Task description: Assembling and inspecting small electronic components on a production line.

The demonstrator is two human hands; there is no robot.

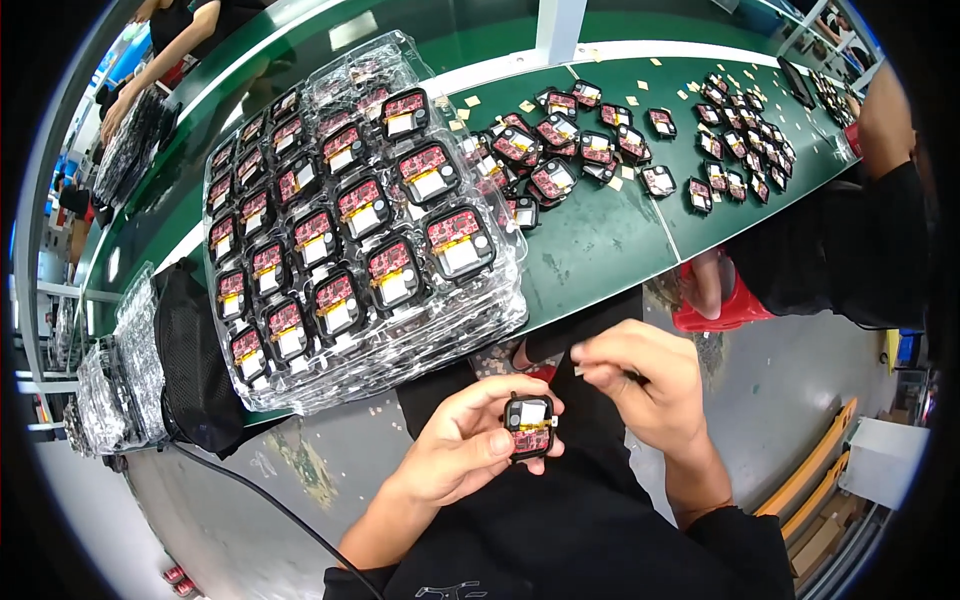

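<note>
My left hand (pixel 452 445) holds a small square watch-like case (pixel 531 438) between thumb and fingers. The case has a black frame, a red circuit board, a white block and a strip of yellow tape. To the right of it, and apart from it, my right hand (pixel 650 385) is raised with thumb and forefinger pinched together. A tiny pale bit shows at those fingertips, too small to name. Beyond my hands, a stack of clear plastic trays (pixel 455 335) stands on the green bench, its top tray filled with rows of similar cases (pixel 393 272).
Loose cases (pixel 555 178) lie heaped on the green bench (pixel 600 260), with pale paper squares scattered around. A black mesh bag (pixel 195 360) and more clear trays (pixel 125 370) are at the left. A co-worker's arm (pixel 885 125) reaches in at the right, near a red stool (pixel 740 300).
</note>
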